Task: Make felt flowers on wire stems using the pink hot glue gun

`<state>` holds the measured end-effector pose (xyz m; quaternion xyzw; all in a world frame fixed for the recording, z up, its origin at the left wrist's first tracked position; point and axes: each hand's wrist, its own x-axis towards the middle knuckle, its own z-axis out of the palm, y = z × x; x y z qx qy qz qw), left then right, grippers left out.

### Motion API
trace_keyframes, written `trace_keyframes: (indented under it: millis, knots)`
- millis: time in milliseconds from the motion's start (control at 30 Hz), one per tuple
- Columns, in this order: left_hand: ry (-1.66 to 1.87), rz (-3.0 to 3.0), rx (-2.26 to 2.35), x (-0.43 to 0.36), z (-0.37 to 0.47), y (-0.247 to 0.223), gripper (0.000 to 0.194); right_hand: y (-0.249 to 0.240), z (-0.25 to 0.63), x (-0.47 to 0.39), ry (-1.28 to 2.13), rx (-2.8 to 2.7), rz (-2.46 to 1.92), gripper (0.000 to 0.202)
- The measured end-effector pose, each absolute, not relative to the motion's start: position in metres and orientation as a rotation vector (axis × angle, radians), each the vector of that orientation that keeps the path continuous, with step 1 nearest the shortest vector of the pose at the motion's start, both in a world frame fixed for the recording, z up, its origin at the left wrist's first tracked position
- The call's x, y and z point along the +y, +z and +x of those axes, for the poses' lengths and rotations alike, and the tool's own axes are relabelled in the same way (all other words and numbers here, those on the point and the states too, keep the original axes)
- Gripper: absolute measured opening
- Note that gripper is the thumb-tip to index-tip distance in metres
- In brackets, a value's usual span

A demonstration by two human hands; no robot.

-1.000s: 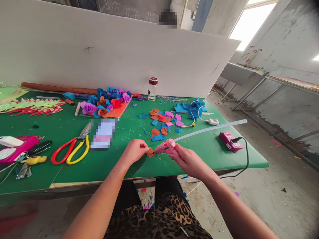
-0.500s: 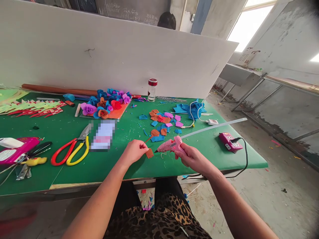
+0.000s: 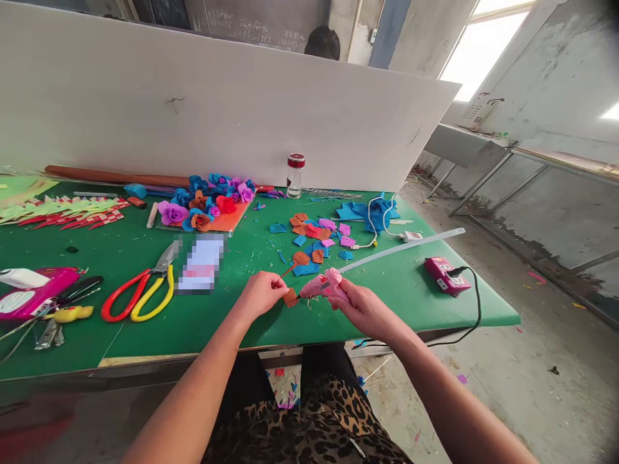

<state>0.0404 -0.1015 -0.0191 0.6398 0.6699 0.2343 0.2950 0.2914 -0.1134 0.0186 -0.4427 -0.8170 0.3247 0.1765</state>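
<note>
Between the fingertips of my left hand [image 3: 264, 295] is a small brown paper petal [image 3: 290, 298], just above the green table [image 3: 232, 322]. A thin brown strip [image 3: 289, 270] also shows by those fingers. My right hand [image 3: 360, 304] is wrapped round a pink glue gun [image 3: 325, 287], whose nozzle is at the petal's right edge; whether they touch I cannot tell. A long clear glue stick [image 3: 406, 247] sticks out of the gun's back. Loose petals in brown, pink and blue [image 3: 316, 231] lie beyond my hands.
Left of my hands lie scissors [image 3: 140, 293] with red and yellow handles. Paper flowers [image 3: 207, 203] are heaped behind them. A lidded glass jar [image 3: 295, 177] stands before the white board [image 3: 232, 103]. At right sits a pink power socket [image 3: 447, 276] with a black cord.
My right hand has moved the glue gun left, bringing its nozzle to the petal's edge. My left hand has stayed almost still with the petal.
</note>
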Motion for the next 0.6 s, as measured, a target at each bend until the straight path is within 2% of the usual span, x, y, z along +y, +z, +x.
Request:
trace_keyframes:
  millis: [133,300,400,500,600]
  knots:
    - [0.623,1.707,1.778,-0.1005,0.0405,-0.0195,0.019,0.0200,0.2926,-0.1144,0.899,-2.328,-1.262,0.036]
    - [0.621,1.705,1.780,-0.1004,0.0397,-0.0213,0.020,0.0221,0.2961,-0.1136,0.868,-2.315,-1.293,0.029]
    - [0.626,1.708,1.779,-0.1006,0.0392,-0.0223,0.020,0.0247,0.2995,-0.1124,0.971,-2.243,-1.261,0.026]
    - [0.624,1.721,1.773,-0.1001,0.0391,-0.0222,0.020,0.0266,0.3007,-0.1127,1.109,-2.166,-1.228,0.031]
    - [0.621,1.735,1.773,-0.0994,0.0394,-0.0218,0.019,0.0262,0.2973,-0.1147,1.116,-2.161,-1.222,0.031]
